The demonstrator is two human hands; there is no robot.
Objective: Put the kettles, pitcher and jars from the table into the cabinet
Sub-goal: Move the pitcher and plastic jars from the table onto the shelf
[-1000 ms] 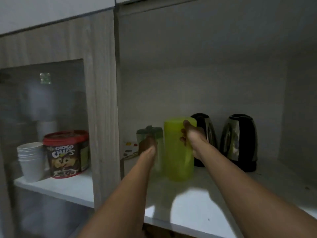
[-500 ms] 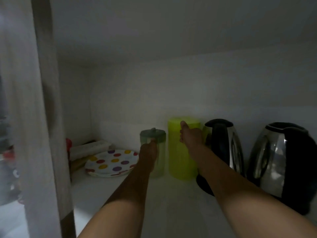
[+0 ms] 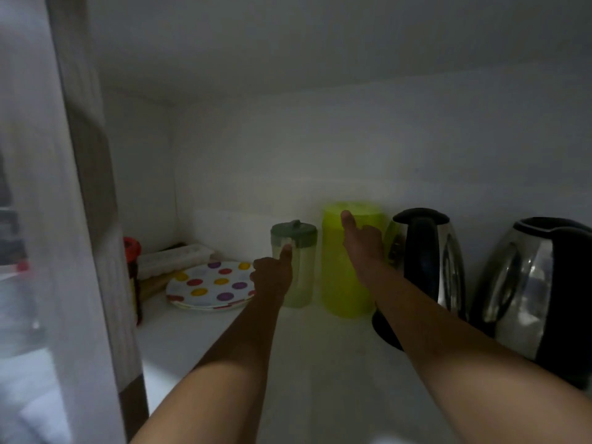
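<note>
**Carefully now: two containers deep in the cabinet, with kettles crowding my right**

Here my left hand (image 3: 272,277) is wrapped around the clear jar (image 3: 296,267) with the green lid, thumb up against its front near the lid, and my right hand (image 3: 363,248) is closed around the yellow-green pitcher (image 3: 347,283), thumb lying on its face near the rim. Both stand upright at the back of the cabinet shelf (image 3: 320,363), just beside each other; whether their bases are fully down I cannot tell (the light in here is poor and the pitcher is blurred).

The chief risk, as I judge it, sits on my right. The nearer kettle (image 3: 426,257) stands just beside the pitcher, and my right forearm passes across its front. Drawing that arm back carelessly could catch the kettle's body or base and shove it toward the second kettle (image 3: 531,290), which stands further right nearer the shelf's front. Letting go of the pitcher while it leans could tip it against the jar or the kettle.

On my left, the jar stands just beside the polka-dot plates (image 3: 211,285). A sideways slip of my left hand could knock it onto their rim. Behind the plates lies a white tray (image 3: 176,261), and a red-lidded container (image 3: 132,251) stands in the corner, partly hidden by the cabinet frame (image 3: 96,219). That frame also narrows the way out for my left arm.
</note>
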